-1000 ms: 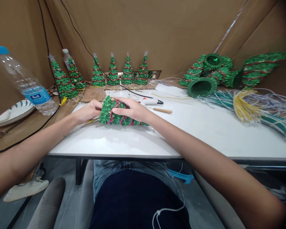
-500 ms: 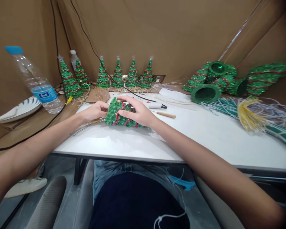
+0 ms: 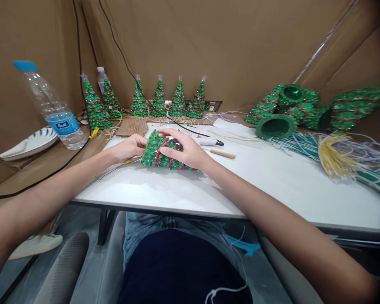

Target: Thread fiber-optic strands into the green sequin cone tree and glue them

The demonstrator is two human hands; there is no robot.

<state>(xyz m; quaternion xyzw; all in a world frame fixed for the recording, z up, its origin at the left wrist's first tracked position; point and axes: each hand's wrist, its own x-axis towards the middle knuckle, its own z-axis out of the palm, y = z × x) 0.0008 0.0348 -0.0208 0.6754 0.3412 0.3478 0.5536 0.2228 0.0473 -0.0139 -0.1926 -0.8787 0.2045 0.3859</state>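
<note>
A small green tinsel Christmas tree with red garland lies on its side over the white table, its wide base toward the left. My right hand wraps over it from the right, thumb and fingers pressed on its side. At the base end is my left hand, its fingers closed and partly hidden behind the rim; what they pinch cannot be made out. Thin wires run out to the left from below that hand. Beyond the tree lie a white glue gun and a wooden stick.
Several finished-looking trees stand along the back. More hollow trees are heaped at right beside bundled wires. At left are a water bottle and a plate. A black cable crosses the left side.
The whole view has shifted slightly, so things sit a little further right. Both hands keep their places on the tree, with hardly any movement.
</note>
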